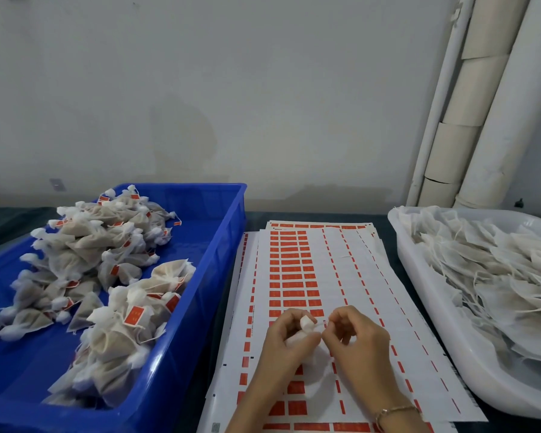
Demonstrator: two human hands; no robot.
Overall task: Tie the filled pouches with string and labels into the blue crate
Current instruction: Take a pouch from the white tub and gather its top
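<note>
The left hand's (289, 335) fingers (294, 320) are curled round the gathered neck of one pouch (308, 325). The right hand's (356, 339) fingers (341, 318) are pinched tight at the same neck; whether they also hold string or a label is too small to tell. The pouch's long axis runs away from the person, neck at the far end and body hanging below the palms.

It is held just above the label sheets (325, 260) at the desk's (386, 245) near edge. The blue crate (225, 245), heaped with tied pouches (107, 245), lies left, nearer the left hand, so dropping the pouch in would probably be a short leftward carry. The white tub (419, 292) of untied pouches (481, 260) sits right. Behind it, cardboard tubes (469, 120) lean on the wall.
</note>
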